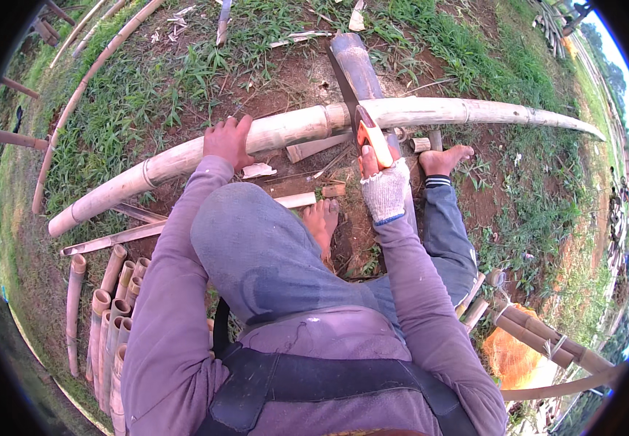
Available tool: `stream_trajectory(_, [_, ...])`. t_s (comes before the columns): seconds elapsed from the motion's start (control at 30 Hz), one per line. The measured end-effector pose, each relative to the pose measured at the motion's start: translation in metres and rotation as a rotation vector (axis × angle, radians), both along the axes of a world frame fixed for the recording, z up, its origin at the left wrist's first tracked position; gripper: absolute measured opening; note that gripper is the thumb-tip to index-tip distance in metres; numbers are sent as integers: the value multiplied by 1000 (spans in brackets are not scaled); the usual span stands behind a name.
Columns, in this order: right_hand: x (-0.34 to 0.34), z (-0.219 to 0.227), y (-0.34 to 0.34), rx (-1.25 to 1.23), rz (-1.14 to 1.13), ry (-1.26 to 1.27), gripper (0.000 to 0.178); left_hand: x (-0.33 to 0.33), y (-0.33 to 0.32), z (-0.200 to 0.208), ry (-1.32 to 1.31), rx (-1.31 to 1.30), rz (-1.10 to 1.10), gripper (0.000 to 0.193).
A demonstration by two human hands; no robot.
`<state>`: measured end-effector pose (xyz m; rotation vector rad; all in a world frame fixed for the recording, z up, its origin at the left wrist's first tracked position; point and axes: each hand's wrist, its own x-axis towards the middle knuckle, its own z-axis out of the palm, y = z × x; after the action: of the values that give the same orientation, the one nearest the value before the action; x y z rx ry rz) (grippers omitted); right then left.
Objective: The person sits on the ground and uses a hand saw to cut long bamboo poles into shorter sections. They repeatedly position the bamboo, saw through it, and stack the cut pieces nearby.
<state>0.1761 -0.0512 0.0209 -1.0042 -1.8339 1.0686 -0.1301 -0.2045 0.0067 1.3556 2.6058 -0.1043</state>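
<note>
A long pale bamboo pole (285, 131) lies crosswise in front of me, over a thicker grey bamboo log (358, 69). My left hand (229, 142), bare, is wrapped over the pole left of its middle. In a white knit glove with fingertips showing, my right hand (384, 182) grips the orange handle of a handsaw (373, 138). The dark saw blade stretches away from me across the pole, close to where it rests on the log. Whether the teeth have cut into the bamboo I cannot tell.
Cut bamboo tubes (103, 312) stand bunched at lower left. Short offcuts (333, 190) lie near my bare feet (320, 225). At lower right are tied bamboo pieces (547, 334) and an orange sack (516, 352). A long curved pole (74, 102) lies on the grass at left.
</note>
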Motion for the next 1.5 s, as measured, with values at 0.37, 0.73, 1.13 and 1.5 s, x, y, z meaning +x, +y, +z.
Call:
stream_trajectory(0.37, [115,10,-83,-63,10,5,21,5,10,-9,-8,23,-27,90])
stream_trajectory(0.73, [152,28,-112,1,34,-162,19,3,-11,-5,-7,-25,8,99])
stream_trajectory(1.13, [-2,0,14,-20,9,-25,32,5,1,-4,10,18,-24,92])
stream_trajectory(1.5, [76,-13,-39,194,26,-136,23,7,2,-7,20,-31,24,95])
